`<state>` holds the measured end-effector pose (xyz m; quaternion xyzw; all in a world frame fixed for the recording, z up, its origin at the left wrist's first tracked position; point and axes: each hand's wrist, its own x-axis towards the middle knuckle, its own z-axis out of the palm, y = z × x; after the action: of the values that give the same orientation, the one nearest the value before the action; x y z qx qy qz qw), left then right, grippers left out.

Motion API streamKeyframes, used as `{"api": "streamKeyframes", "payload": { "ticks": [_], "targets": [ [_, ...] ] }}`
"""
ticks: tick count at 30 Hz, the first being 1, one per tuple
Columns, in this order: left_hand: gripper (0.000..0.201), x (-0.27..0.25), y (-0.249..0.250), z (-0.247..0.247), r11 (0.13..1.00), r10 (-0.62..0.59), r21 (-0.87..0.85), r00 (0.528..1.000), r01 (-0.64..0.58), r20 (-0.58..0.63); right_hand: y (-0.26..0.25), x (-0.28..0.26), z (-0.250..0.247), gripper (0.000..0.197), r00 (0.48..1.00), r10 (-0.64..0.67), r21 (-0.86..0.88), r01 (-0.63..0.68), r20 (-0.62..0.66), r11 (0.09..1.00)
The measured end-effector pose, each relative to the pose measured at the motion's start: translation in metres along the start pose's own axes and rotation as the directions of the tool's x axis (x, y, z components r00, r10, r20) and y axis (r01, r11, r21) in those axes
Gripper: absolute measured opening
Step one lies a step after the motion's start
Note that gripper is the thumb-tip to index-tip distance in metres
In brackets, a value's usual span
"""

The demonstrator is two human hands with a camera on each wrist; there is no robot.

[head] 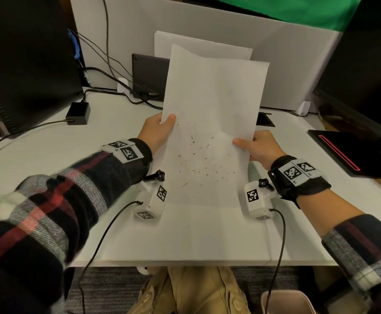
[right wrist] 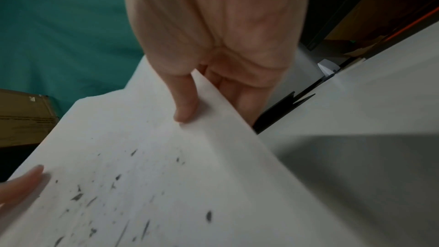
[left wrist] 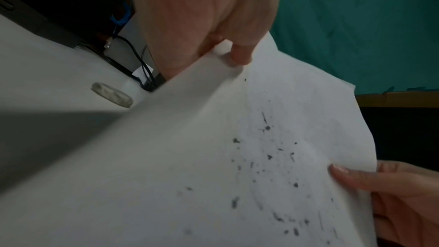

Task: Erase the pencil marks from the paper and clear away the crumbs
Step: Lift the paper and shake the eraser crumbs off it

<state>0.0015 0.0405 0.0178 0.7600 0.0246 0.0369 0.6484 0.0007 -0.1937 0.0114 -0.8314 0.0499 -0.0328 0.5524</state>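
The sheet (head: 212, 123) was off the desk (head: 49, 155), held up between my two hands, sagging into a shallow trough with its far end raised. Crumbs (head: 198, 162) lay scattered across its lower middle, dark flecks and slivers, too many and too small to count; I put them at several dozen. No pencil marks showed that I could make out, only a faint grey smudge among the crumbs, so I judged the rubbing done or nearly so. Clearing was what remained: the crumbs were all on the paper, none tipped off yet. My left hand (head: 159, 130) pinched the left edge, thumb on top and fingers beneath. My right hand (head: 260, 146) pinched the right edge the same way, thumb (right wrist: 187, 104) pressed flat on the upper face. One sheet in hand; behind it more white paper (head: 185, 44) leaned against the partition, count unclear. One eraser (left wrist: 111, 93), worn and grey, lay on the desk to the left, seen only from the left wrist. One pale bin rim (head: 284, 300) showed below the desk edge by my right knee; I judged that the likely place to tip the crumbs, with the sheet needing to stay cupped on the way over.
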Motion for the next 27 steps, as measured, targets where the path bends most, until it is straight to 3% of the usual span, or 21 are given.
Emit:
{"api": "streamKeyframes", "payload": {
  "ticks": [4,10,16,23,27],
  "targets": [
    [0.035,-0.004,-0.006,-0.002,0.993,-0.115,0.001,0.988,0.115,0.099,-0.009,0.002,0.002,0.006,0.992,-0.084,-0.001,0.084,-0.098,0.996],
    [0.033,-0.010,0.004,0.005,0.998,-0.001,-0.067,1.000,-0.001,-0.029,-0.022,-0.003,0.009,0.039,0.987,-0.157,0.062,0.159,-0.037,0.985],
    [0.036,-0.012,0.012,0.010,0.993,0.042,-0.110,0.999,-0.043,-0.011,-0.034,-0.007,0.014,0.038,0.972,-0.222,0.083,0.228,-0.079,0.970],
    [0.032,-0.015,0.021,0.014,0.977,0.095,-0.183,0.992,-0.110,-0.089,-0.044,-0.015,0.014,0.031,0.956,-0.276,0.212,0.292,-0.103,0.933],
    [0.037,-0.018,0.023,0.015,0.973,0.122,-0.188,0.990,-0.133,-0.068,-0.041,-0.019,0.017,0.023,0.956,-0.292,0.192,0.292,-0.031,0.937]
  ]
}}
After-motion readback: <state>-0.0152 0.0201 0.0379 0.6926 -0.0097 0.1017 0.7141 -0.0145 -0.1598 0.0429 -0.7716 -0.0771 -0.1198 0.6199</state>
